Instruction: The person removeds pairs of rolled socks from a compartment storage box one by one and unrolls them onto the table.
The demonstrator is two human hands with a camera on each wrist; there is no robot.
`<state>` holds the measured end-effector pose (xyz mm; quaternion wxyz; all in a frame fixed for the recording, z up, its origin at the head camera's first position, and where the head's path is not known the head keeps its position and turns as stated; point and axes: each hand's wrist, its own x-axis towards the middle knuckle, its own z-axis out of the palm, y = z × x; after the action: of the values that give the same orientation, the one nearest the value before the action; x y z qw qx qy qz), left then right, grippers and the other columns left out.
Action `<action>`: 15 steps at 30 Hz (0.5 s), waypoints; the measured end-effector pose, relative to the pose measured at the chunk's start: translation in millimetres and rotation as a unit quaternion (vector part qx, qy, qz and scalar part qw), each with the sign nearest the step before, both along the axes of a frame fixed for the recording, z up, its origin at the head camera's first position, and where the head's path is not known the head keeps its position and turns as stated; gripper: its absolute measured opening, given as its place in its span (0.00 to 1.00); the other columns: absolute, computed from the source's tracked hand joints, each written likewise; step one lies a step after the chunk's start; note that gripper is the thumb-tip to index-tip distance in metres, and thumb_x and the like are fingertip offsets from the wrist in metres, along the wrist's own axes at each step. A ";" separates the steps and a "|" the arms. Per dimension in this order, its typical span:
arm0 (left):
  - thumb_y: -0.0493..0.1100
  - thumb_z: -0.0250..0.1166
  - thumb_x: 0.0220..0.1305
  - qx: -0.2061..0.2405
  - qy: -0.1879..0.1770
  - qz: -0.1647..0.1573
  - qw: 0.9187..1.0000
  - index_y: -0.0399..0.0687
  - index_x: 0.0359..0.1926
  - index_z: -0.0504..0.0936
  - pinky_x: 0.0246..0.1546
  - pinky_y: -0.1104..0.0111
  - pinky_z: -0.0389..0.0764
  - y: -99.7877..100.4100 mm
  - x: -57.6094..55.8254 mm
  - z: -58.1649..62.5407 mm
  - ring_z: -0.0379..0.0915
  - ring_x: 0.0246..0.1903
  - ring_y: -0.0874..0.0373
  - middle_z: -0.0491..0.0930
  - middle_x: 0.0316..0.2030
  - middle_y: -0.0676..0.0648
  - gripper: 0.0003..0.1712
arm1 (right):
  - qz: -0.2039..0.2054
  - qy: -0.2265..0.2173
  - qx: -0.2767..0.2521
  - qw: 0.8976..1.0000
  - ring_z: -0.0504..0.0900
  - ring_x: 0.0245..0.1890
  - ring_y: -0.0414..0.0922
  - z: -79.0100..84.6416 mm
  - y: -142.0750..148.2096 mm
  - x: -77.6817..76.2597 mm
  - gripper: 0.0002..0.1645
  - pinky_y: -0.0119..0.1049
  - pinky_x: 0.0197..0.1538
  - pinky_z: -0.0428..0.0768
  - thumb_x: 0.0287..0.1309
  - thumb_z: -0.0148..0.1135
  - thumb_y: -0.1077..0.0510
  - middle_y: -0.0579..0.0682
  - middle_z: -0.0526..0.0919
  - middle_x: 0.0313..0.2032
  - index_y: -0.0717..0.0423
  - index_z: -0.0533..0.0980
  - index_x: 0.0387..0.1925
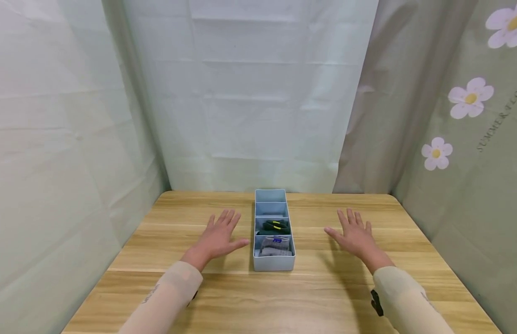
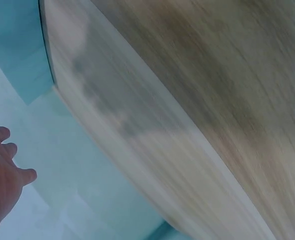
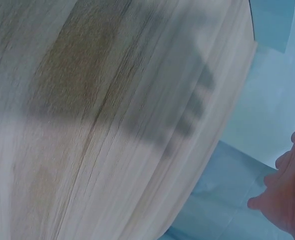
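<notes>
A light-blue divided storage box [image 1: 274, 263] stands lengthwise at the middle of the table in the head view. Its nearest compartment holds folded grey socks [image 1: 276, 246] with a small blue label. One compartment further back are dark folded socks [image 1: 276, 226] with yellow marks. My left hand [image 1: 218, 239] hovers left of the box, fingers spread, thumb pointing toward it. To the right of the box, my right hand [image 1: 355, 236] is held above the table with its fingers spread. Neither hand holds anything. Both appear at the outer edges of their wrist views.
The wooden table [image 1: 241, 301] is bordered by pale cloth curtains [image 1: 258, 93] at the back and sides. White flowers [image 1: 471, 98] and lettering decorate the right curtain. Hand shadows fall on the tabletop.
</notes>
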<state>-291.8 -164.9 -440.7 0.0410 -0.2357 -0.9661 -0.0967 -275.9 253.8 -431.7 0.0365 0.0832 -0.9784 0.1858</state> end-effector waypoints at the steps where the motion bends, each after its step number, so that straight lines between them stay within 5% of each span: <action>1: 0.76 0.50 0.64 0.003 -0.003 -0.002 1.000 0.43 0.78 0.51 0.69 0.38 0.39 1.3 -0.3 -0.9 0.38 0.75 0.41 0.47 0.76 0.38 0.56 | 0.002 0.002 -0.001 1.000 0.36 0.72 0.72 0.0 -0.6 -0.1 0.55 0.75 0.64 0.36 0.68 0.44 0.27 0.73 0.39 0.74 0.64 0.48 0.76; 15: 0.80 0.51 0.59 0.032 -0.045 0.007 0.998 0.46 0.78 0.51 0.71 0.42 0.41 17.3 2.6 -10.0 0.39 0.76 0.45 0.47 0.77 0.43 0.60 | 0.014 0.009 -0.012 1.000 0.38 0.72 0.73 -1.7 -4.7 -1.0 0.56 0.73 0.66 0.40 0.68 0.45 0.27 0.73 0.40 0.74 0.66 0.49 0.76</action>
<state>-289.2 -147.6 -450.7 0.0052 -0.2233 -0.9649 -0.1379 -277.0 249.1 -433.4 0.0441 0.0983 -0.9744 0.1973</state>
